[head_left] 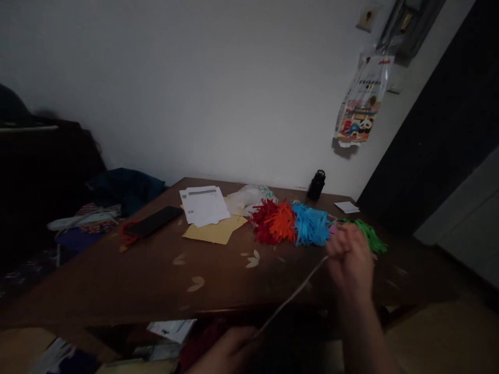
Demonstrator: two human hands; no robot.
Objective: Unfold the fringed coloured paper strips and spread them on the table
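Note:
A thin pale string (293, 294) runs slanting between my two hands in front of the table. My right hand (350, 257), raised over the table's right part, is closed on the upper end. Lower down, below the table's front edge, my left hand (234, 347) pinches the other end; its fingers are dim and partly blurred. Behind my right hand lies a row of fringed paper tassels: dark red (265, 221), orange (281, 222), blue (311, 224) and green (366, 235). A bit of pink shows beside my right hand, which hides part of the row.
White papers (206, 205) and yellow paper (213, 231) lie left of a crumpled clear plastic bag (249, 199). A dark phone-like slab (155, 222), a black bottle (316, 185) and a white card (346, 207) rest on the brown table (144, 283). A printed bag (362, 106) hangs on the wall.

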